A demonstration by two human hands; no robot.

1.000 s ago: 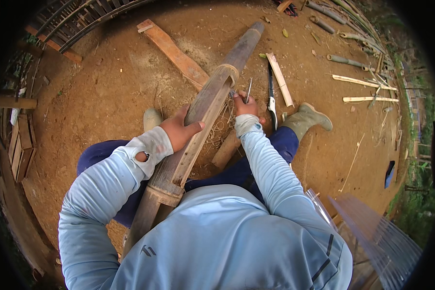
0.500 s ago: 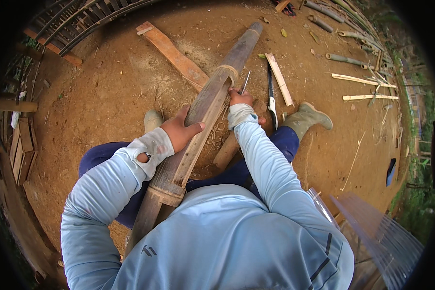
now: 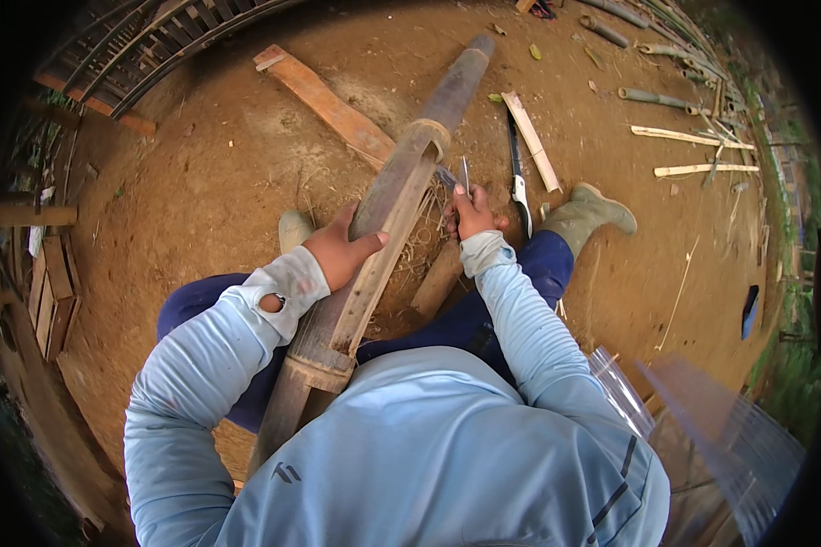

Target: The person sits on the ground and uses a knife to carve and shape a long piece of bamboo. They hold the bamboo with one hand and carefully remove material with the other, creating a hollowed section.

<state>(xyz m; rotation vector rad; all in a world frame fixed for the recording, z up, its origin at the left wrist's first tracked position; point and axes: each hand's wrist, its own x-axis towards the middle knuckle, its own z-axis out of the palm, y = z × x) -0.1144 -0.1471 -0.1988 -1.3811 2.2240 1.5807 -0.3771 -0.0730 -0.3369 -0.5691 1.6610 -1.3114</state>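
Observation:
A thick bamboo pole (image 3: 374,219) slants from my lap up to the far middle. Its right side has a long cut opening between two of its nodes, with the pale inside showing. My left hand (image 3: 342,246) is wrapped over the pole's middle, thumb along the edge of the opening. Just right of the pole, my right hand (image 3: 472,214) is closed on a small knife (image 3: 465,171) with a narrow metal blade pointing away from me. A dark piece also juts out beside that hand toward the pole; its kind is unclear. Fingers hide the handle.
A reddish plank (image 3: 328,105) lies beyond the pole. On its right are a saw (image 3: 520,191) with a white handle and a split bamboo strip (image 3: 532,141). Several bamboo lengths (image 3: 657,96) lie far right. Clear corrugated sheets (image 3: 721,438) stand near right. A wood block (image 3: 438,278) lies between my legs.
My right hand has drawn back from the pole's opening, toward me and slightly right, with the knife in it. My left hand keeps its place on the pole.

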